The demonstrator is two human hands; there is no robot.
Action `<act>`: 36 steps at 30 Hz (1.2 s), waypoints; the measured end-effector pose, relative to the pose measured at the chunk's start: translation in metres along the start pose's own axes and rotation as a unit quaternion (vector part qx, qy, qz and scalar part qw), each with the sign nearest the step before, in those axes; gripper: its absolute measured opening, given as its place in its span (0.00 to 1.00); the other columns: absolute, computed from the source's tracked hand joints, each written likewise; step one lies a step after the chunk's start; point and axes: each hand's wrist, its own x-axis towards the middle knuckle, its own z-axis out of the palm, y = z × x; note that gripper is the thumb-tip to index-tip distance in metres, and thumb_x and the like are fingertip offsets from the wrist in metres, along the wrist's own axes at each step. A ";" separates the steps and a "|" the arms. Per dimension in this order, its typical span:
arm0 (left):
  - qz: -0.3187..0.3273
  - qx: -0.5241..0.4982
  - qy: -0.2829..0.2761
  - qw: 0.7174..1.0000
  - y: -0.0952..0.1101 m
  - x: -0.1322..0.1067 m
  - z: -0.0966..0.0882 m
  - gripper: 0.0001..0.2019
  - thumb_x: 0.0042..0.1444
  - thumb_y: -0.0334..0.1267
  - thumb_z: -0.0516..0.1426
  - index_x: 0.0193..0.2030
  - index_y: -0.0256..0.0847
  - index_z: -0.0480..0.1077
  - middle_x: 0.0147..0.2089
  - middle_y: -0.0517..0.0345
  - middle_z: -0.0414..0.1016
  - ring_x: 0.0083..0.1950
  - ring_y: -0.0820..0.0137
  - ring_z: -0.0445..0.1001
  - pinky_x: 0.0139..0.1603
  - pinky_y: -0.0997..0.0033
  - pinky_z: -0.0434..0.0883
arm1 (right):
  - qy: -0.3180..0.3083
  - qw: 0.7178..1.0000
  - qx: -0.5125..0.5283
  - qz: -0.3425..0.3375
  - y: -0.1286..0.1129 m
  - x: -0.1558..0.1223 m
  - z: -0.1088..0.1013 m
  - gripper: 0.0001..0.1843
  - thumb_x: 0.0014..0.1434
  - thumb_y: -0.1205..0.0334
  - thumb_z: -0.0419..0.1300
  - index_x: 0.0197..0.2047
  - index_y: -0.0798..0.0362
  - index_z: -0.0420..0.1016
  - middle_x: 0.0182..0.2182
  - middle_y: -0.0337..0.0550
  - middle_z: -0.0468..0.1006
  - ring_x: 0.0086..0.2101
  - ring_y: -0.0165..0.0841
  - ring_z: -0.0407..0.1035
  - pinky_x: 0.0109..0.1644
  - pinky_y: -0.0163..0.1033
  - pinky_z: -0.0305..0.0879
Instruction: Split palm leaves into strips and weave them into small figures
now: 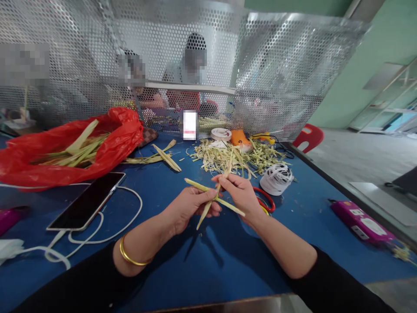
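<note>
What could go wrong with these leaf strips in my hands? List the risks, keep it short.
1. The left hand and right hand pinch the crossed leaf strips by fingertips only; one could slip or split.
2. A red handle, likely scissors, lies beside the right wrist; a backward move might strike it.
3. The white cable loops near the left forearm and could snag, dragging the phone.

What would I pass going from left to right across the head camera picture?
red plastic bag → left hand → right hand, both pinching pale leaf strips → small white fan → red chair → purple box
</note>
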 end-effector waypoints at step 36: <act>0.010 -0.171 -0.028 0.985 0.021 -0.013 -0.002 0.05 0.60 0.33 0.53 0.41 0.38 0.70 0.24 0.61 0.71 0.21 0.76 0.73 0.23 0.80 0.72 | -0.035 0.806 -0.471 -0.357 0.000 0.002 -0.015 0.11 0.64 0.68 0.48 0.35 0.51 0.71 0.28 0.40 0.75 0.31 0.31 0.67 0.47 0.40 0.57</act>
